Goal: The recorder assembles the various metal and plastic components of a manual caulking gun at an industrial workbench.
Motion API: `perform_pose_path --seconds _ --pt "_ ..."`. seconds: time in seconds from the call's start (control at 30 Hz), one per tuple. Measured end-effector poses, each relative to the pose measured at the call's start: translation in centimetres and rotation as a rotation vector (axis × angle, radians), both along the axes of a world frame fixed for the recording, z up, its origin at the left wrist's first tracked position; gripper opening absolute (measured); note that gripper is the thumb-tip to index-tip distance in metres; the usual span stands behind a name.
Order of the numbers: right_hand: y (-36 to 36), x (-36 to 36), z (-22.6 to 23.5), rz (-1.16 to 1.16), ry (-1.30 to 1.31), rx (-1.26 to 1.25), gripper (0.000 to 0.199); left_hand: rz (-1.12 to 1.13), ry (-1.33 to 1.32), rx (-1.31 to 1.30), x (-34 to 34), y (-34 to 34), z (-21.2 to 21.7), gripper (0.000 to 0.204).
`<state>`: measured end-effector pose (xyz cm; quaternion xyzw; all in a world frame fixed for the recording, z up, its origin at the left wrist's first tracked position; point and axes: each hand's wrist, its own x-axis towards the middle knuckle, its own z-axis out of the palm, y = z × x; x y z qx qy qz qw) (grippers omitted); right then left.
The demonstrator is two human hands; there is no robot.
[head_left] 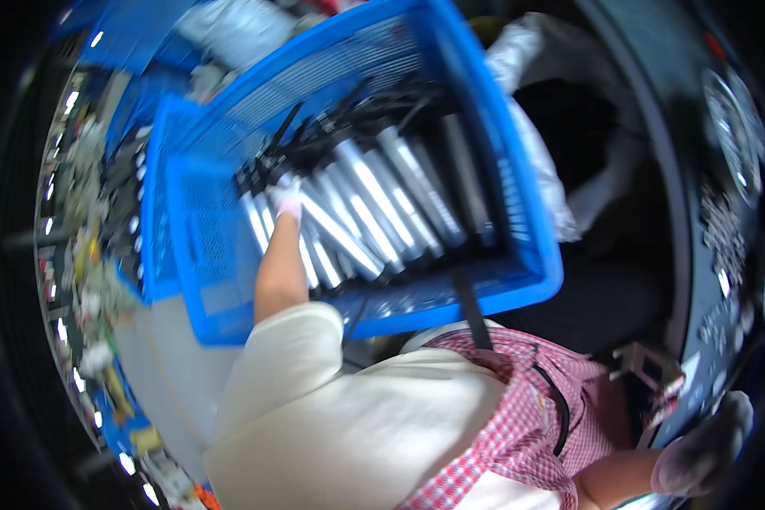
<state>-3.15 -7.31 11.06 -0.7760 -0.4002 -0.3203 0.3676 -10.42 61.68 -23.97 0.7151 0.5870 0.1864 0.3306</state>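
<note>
My left hand [288, 197], in a pale glove with pink at the wrist, reaches down into a large blue plastic crate [531, 285]. Its blurred fingers look closed around the upper end of a silver tube [342, 233] with dark ends. That tube slants across several similar silver tubes [412, 183] lying side by side, black fittings [348, 119] at their far ends. Far off at the lower right, my right hand [705, 449] wears a greyish glove and is beside the machine or bench edge. Blur hides what its fingers do.
A second blue crate [157, 221] stands against the left side, with dark parts [123, 200] beyond it. White plastic sheeting [540, 170] hangs along the crate's right. A grey bench edge [676, 170] runs down the right, with a small metal bracket [650, 367] near my right hand.
</note>
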Motion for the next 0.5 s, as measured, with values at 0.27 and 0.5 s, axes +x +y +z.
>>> perform_pose_path --seconds 0.27,0.5 --pt "-2.1 4.5 -5.8 -0.419 0.493 0.003 0.039 0.007 0.075 0.03 -11.2 9.1 0.3 0.092" --pt "1.8 8.2 -5.5 -0.311 0.745 0.072 0.037 -0.187 0.149 -0.015 -12.3 13.5 0.3 0.087"
